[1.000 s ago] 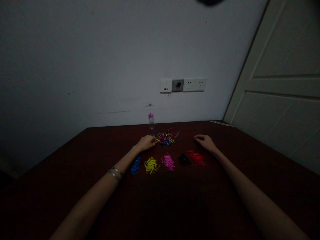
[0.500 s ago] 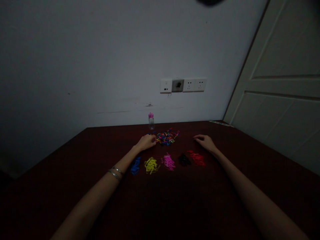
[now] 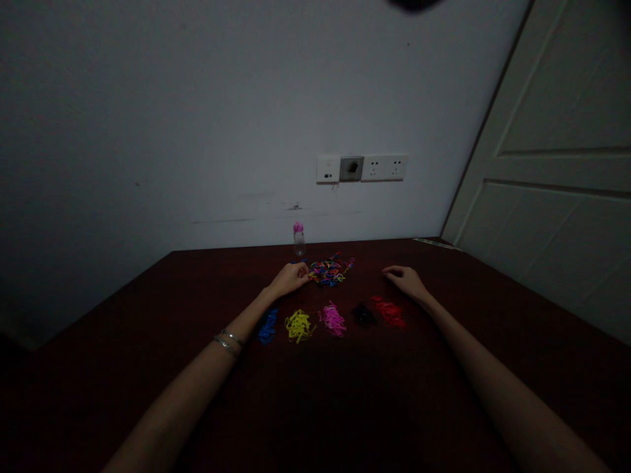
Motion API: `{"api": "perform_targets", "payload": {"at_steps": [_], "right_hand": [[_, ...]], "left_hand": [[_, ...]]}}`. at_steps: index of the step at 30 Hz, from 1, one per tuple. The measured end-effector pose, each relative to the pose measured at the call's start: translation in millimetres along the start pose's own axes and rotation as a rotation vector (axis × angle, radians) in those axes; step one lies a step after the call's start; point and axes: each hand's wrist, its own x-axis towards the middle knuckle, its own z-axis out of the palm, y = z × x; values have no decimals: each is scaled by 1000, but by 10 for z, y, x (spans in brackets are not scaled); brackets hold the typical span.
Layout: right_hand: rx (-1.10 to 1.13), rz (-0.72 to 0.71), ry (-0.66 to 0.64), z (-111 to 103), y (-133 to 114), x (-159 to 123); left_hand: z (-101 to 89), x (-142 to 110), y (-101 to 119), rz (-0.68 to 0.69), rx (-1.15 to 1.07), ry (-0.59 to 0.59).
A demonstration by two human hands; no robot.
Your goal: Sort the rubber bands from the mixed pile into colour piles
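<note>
1. Head view: dark red table, near edge out of frame, far edge along the wall.
2. Bracelets, silver-coloured, worn on the left wrist.
3. Small bands, five single-colour piles in a row roughly parallel to the table's far edge. From the left edge toward the right: blue bands, yellow bands, pink bands, black bands, red bands.
4. Right hand, on the table beyond the red bands, fingers loosely bent toward the left edge; too dim to say whether fingertips and thumb meet or hold anything.
5. Left hand, beyond the blue and yellow bands, fingers curled at the left side of the mixed pile; whether a band is pinched there cannot be made out.
6. Mixed pile, many-coloured bands, between the two hands, toward the far edge.
7. Bottle, clear, upright, with pink cap, near the far edge.
8. Narrow strip, flat, at the far right corner.
9. Wall, pale, with sockets above the far edge.
10. Door, panelled, beyond the right edge.
</note>
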Motion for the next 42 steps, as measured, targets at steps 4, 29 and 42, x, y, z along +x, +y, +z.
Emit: {"api": "perform_targets", "payload": {"at_steps": [4, 29, 42], "right_hand": [[-9, -8, 4, 1, -3, 0], [-43, -10, 8, 6, -31, -5], [-47, -15, 22, 12, -28, -13]], "left_hand": [[-3, 4, 11, -26, -96, 66], [-102, -372, 724, 127, -246, -451], [-80, -345, 499, 53, -290, -316]]}}
